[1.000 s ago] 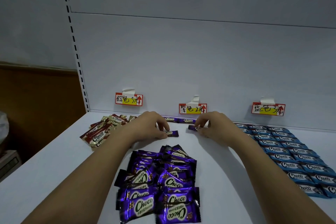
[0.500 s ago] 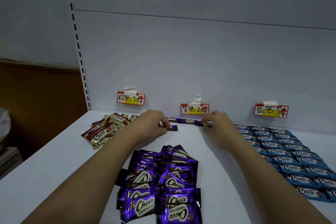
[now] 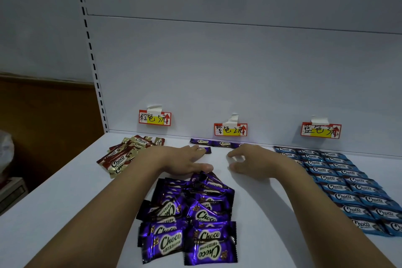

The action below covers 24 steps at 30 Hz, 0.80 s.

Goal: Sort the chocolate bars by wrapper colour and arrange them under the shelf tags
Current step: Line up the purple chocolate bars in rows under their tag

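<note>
Hovering mid-frame: left hand (image 3: 185,162) fingertips touching small purple-wrapped bar (image 3: 204,149), long axis sideways; right hand (image 3: 252,162) loosely open, empty. Glossy purple-wrapper pile (image 3: 191,213) just below, nearer left.

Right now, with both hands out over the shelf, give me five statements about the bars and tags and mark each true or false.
1. The blue bars lie in neat rows under the right-hand tag. True.
2. The brown and gold bars lie in tidy rows. False: they lie in a loose heap under the left-hand tag.
3. A short row of purple bars lies along the back wall under the middle tag. True.
4. The right hand grips a blue bar. False: its fingers hold nothing.
5. A loose purple pile sits near the front, between the forearms. True.
</note>
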{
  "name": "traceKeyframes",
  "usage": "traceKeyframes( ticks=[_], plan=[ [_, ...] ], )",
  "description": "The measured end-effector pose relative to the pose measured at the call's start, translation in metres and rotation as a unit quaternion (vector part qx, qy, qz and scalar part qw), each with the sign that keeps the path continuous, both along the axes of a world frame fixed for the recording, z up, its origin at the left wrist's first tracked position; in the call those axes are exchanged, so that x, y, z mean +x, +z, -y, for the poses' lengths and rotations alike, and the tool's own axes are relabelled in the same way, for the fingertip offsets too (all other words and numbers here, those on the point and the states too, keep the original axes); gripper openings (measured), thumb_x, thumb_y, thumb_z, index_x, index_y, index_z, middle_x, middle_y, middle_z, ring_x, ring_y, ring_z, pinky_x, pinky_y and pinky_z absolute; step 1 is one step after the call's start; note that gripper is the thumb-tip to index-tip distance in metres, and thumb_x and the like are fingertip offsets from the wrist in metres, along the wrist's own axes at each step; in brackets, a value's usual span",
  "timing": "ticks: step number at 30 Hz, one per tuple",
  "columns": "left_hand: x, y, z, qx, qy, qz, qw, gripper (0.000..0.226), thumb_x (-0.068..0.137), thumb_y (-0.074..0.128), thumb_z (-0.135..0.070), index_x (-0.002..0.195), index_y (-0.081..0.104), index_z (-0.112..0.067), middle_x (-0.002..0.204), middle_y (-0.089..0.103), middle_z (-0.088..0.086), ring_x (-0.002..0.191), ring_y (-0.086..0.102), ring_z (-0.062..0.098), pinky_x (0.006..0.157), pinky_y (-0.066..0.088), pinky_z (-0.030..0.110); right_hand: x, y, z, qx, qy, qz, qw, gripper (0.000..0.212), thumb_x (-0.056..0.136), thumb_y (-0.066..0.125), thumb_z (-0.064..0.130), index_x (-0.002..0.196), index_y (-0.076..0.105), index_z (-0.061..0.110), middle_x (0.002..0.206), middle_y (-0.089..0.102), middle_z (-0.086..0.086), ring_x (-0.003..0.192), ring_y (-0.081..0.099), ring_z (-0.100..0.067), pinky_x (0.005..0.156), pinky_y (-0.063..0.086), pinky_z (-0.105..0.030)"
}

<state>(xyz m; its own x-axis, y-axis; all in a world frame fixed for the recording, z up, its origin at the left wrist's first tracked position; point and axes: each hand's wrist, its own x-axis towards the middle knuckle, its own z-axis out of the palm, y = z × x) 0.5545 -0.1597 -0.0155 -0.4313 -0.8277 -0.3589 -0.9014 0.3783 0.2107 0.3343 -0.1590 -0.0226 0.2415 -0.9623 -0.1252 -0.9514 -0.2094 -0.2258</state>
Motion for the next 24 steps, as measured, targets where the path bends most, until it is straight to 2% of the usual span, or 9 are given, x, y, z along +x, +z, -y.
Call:
traceKeyframes(
  ticks=[5, 12, 14, 15, 16, 18, 19, 21, 24],
  plan=[
    [-0.002, -0.009, 0.006, -0.002, 0.0, -0.037, 0.999, 0.069, 0.098, 0.023, -0.059, 0.155, 0.002, -0.026, 0.162, -0.008, -0.004, 0.148, -0.009, 0.011, 0.121, -0.004, 0.038, 0.006, 0.002, -0.004, -0.001, 0.001, -0.003, 1.0, 0.05, 0.095, 0.054, 0.045, 0.142, 0.046, 0.03, 0.149, 0.042, 0.004, 0.132, 0.042, -0.02, 0.104, 0.036, -0.033],
    [-0.003, -0.013, 0.008, -0.014, 0.003, -0.07, 0.997, 0.067, 0.098, 0.025, -0.057, 0.155, 0.005, -0.027, 0.162, -0.007, -0.005, 0.148, -0.009, 0.011, 0.12, -0.004, 0.036, 0.007, 0.001, -0.004, 0.001, 0.001, 0.002, 1.0, 0.05, 0.094, 0.055, 0.045, 0.141, 0.046, 0.029, 0.148, 0.043, 0.003, 0.132, 0.04, -0.021, 0.105, 0.035, -0.033],
    [-0.003, -0.008, 0.005, -0.031, -0.004, -0.112, 0.993, 0.063, 0.099, 0.031, -0.053, 0.154, 0.015, -0.028, 0.163, 0.003, -0.005, 0.148, -0.001, 0.011, 0.118, 0.003, 0.028, 0.007, 0.002, -0.005, -0.004, 0.002, 0.007, 1.0, 0.049, 0.094, 0.056, 0.044, 0.14, 0.048, 0.028, 0.147, 0.044, 0.004, 0.131, 0.042, -0.02, 0.104, 0.036, -0.032],
    [-0.001, -0.003, 0.003, -0.046, -0.008, -0.144, 0.988, 0.057, 0.099, 0.038, -0.049, 0.151, 0.028, -0.029, 0.161, 0.016, -0.005, 0.147, 0.011, 0.01, 0.112, 0.012, 0.02, 0.007, 0.003, -0.006, -0.011, 0.005, 0.02, 1.0, 0.047, 0.094, 0.057, 0.042, 0.138, 0.05, 0.028, 0.144, 0.046, 0.003, 0.127, 0.046, -0.018, 0.101, 0.037, -0.03],
    [0.002, 0.003, 0.001, -0.061, -0.01, -0.173, 0.983, 0.048, 0.098, 0.046, -0.044, 0.144, 0.043, -0.03, 0.154, 0.032, -0.005, 0.142, 0.026, 0.011, 0.104, 0.022, 0.017, 0.008, 0.005, -0.006, -0.023, 0.012, 0.042, 0.999, 0.043, 0.094, 0.058, 0.039, 0.135, 0.054, 0.026, 0.139, 0.051, 0.003, 0.12, 0.051, -0.015, 0.095, 0.04, -0.027],
    [0.008, 0.013, -0.002, -0.059, -0.017, -0.219, 0.974, 0.028, 0.092, 0.062, -0.038, 0.118, 0.068, -0.031, 0.127, 0.059, -0.009, 0.117, 0.053, 0.011, 0.093, 0.039, 0.024, 0.01, 0.008, -0.008, -0.047, 0.034, 0.106, 0.993, 0.03, 0.093, 0.061, 0.036, 0.121, 0.063, 0.025, 0.119, 0.062, 0.004, 0.096, 0.058, -0.007, 0.078, 0.043, -0.019],
    [0.01, 0.017, -0.003, -0.04, -0.022, -0.235, 0.971, 0.02, 0.088, 0.068, -0.036, 0.107, 0.073, -0.031, 0.113, 0.067, -0.011, 0.105, 0.059, 0.011, 0.089, 0.046, 0.029, 0.012, 0.01, -0.008, -0.051, 0.044, 0.135, 0.989, 0.023, 0.092, 0.062, 0.034, 0.113, 0.067, 0.025, 0.108, 0.064, 0.006, 0.085, 0.058, -0.002, 0.07, 0.043, -0.017],
    [0.011, 0.022, -0.007, -0.002, -0.038, -0.24, 0.97, 0.013, 0.084, 0.073, -0.035, 0.096, 0.077, -0.032, 0.099, 0.071, -0.012, 0.094, 0.062, 0.014, 0.084, 0.05, 0.032, 0.016, 0.013, -0.009, -0.035, 0.06, 0.171, 0.983, 0.013, 0.091, 0.064, 0.029, 0.102, 0.07, 0.024, 0.095, 0.068, 0.006, 0.071, 0.059, 0.001, 0.063, 0.044, -0.015],
    [0.006, 0.021, -0.01, 0.026, -0.062, -0.218, 0.974, 0.012, 0.081, 0.076, -0.03, 0.093, 0.077, -0.032, 0.085, 0.071, -0.018, 0.079, 0.061, 0.003, 0.075, 0.048, 0.022, 0.02, 0.012, -0.012, 0.022, 0.062, 0.194, 0.979, 0.012, 0.093, 0.063, 0.024, 0.097, 0.073, 0.019, 0.083, 0.071, 0.003, 0.056, 0.058, -0.001, 0.055, 0.046, -0.017]
  ],
)
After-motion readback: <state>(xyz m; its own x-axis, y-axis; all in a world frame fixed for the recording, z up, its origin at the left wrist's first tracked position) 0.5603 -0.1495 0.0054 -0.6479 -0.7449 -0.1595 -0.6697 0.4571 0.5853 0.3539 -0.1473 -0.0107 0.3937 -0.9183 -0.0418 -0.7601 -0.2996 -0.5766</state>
